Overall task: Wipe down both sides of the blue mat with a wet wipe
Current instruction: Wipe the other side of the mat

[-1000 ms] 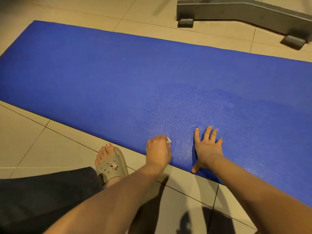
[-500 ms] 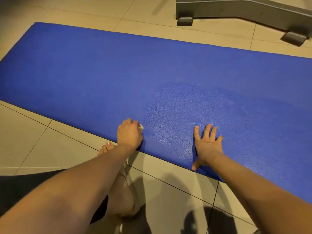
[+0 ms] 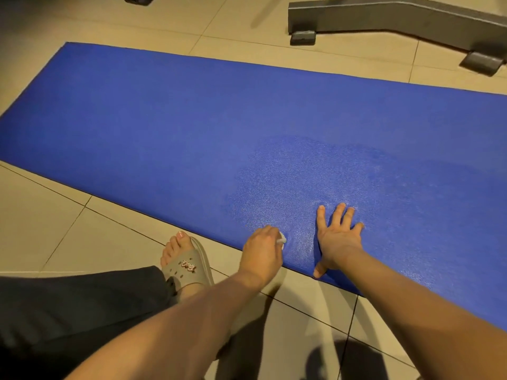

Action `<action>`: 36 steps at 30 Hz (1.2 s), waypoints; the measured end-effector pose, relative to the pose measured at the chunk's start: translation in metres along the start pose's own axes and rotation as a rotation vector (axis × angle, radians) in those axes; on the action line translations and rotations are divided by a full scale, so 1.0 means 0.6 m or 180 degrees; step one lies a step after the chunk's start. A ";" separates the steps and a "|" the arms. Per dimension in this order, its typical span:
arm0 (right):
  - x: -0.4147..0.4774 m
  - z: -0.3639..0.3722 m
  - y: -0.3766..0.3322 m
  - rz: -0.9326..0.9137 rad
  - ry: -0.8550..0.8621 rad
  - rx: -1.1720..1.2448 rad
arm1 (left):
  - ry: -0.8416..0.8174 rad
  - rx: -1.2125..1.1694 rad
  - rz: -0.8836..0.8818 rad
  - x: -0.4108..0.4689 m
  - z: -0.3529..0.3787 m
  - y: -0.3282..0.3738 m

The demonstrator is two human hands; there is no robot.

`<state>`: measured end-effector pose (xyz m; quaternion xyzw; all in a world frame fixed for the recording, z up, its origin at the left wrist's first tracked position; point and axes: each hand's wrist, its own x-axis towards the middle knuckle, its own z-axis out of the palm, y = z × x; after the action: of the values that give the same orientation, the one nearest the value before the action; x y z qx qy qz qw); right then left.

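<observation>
Flat, partly damp blue mat (image 3: 164,127); crumpled wipe (image 3: 282,240) on near edge

The beige tiled floor (image 3: 55,242) carries the blue mat (image 3: 192,119), spread flat from left to right. At far right a grey metal frame (image 3: 384,15) stands on the tiles. Near left, a sandalled foot (image 3: 189,267) rests just beside the mat's edge.

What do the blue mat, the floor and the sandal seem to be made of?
Blue mat: probably foam or rubber; matte, finely pebbled, glistening where wet.
Floor: apparently ceramic tile; smooth beige squares with dark grout lines.
Sandal: likely moulded rubber or foam; matte grey-beige strap with punched holes.
</observation>
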<state>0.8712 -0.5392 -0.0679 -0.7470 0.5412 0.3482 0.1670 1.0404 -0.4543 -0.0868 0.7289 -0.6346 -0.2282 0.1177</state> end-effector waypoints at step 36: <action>0.002 0.006 0.007 -0.0044 0.0087 0.0033 | 0.0670 -0.0248 -0.1735 0.023 -0.050 -0.095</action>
<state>0.8662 -0.5394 -0.0705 -0.7544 0.5401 0.3341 0.1658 1.1061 -0.4617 -0.0895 0.8871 -0.3906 -0.1988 0.1450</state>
